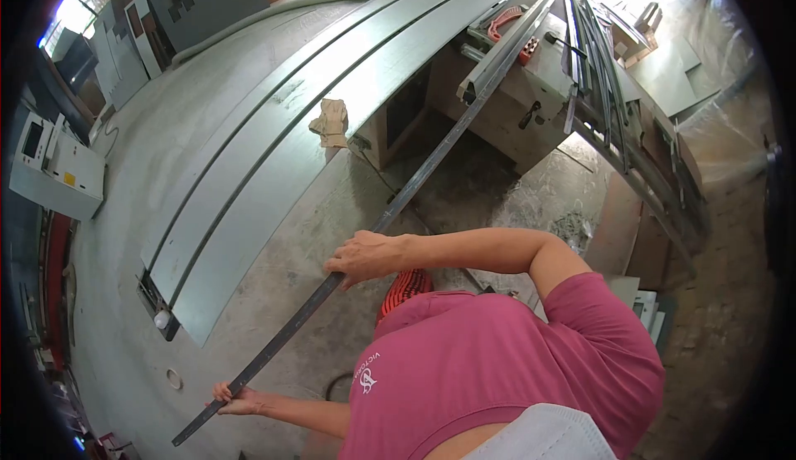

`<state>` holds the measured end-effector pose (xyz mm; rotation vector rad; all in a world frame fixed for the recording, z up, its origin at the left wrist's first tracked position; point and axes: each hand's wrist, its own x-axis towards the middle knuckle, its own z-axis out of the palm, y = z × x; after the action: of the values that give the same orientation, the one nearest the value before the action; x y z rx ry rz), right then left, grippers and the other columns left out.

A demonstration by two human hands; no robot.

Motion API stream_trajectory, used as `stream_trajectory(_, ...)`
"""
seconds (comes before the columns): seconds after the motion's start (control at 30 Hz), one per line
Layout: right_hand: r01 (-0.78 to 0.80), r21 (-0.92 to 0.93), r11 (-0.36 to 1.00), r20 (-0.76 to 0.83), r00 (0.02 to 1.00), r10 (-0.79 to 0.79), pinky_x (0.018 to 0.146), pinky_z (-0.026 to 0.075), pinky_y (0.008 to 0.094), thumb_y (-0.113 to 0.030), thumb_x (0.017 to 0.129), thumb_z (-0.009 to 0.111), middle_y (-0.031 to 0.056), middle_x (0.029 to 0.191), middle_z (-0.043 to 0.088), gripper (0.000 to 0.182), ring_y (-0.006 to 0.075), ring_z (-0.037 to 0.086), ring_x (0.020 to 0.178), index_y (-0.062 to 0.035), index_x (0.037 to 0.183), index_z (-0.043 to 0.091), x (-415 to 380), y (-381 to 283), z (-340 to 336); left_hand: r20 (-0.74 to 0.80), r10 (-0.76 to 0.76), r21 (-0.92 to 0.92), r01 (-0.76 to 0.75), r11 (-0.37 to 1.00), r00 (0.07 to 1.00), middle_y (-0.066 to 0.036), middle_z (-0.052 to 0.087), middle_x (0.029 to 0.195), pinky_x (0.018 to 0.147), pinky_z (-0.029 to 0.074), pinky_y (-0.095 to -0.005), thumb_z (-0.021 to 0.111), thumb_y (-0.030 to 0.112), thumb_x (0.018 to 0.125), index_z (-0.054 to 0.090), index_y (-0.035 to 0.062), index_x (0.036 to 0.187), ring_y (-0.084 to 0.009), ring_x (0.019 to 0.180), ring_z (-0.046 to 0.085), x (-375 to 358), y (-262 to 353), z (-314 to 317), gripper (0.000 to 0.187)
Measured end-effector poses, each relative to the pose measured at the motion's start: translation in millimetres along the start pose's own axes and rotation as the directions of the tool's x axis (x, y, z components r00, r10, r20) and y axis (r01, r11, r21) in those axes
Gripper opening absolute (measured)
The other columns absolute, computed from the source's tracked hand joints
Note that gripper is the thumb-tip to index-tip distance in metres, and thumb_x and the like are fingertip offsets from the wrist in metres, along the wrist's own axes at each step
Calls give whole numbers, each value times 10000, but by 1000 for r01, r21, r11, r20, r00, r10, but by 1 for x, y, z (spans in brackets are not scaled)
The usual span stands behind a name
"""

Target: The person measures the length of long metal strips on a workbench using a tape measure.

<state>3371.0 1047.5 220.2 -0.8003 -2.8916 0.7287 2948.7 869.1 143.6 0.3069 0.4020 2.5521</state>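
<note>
A long, narrow dark metal bar (290, 329) runs diagonally from the lower left towards the machine at the upper right. My left hand (235, 400) is closed around it close to its near end. Farther along, my right hand (365, 257) grips the same bar from above, its fingers wrapped over the edge. Beyond my right hand, the bar passes over the floor and lies alongside a pale metal profile (506, 45) on the machine. Both hands are beside the long grey sliding table (249, 180) with dark grooves.
A tan work glove (332, 124) lies on the sliding table's edge. Several long metal strips (599, 70) rest at the upper right, near a red clamp-like tool (504, 22). A white control box (60, 165) stands at left. A ring (173, 379) lies on the concrete floor.
</note>
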Motion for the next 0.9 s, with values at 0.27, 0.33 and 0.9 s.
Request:
stream_trajectory(0.27,59,-11,998,-86,994,-60,628,470,387,-412,838,558,111,782,573,378,286,604,780,-50,940,513,-40,18,-19,25,6,15,-7,1000,1000,4,299,629,449,295,-211,430,249,959,334,97,662,-94,516,308,-35,-5,30,347)
stream_trajectory(0.33,57,-5,998,-61,996,-58,621,462,385,-415,840,556,101,789,571,385,277,601,790,-52,957,505,-48,27,-26,77,-49,-63,54,997,996,0,303,643,454,298,-211,425,253,960,339,91,681,-95,526,312,-41,-15,32,334)
stream_trajectory(0.9,-8,8,1000,-28,1000,8,659,443,379,-399,835,562,98,822,600,343,275,608,828,-74,944,537,-95,123,-68,-153,112,148,-89,985,982,-7,282,621,461,274,-225,446,241,929,307,100,637,-104,503,287,-97,-136,100,353)
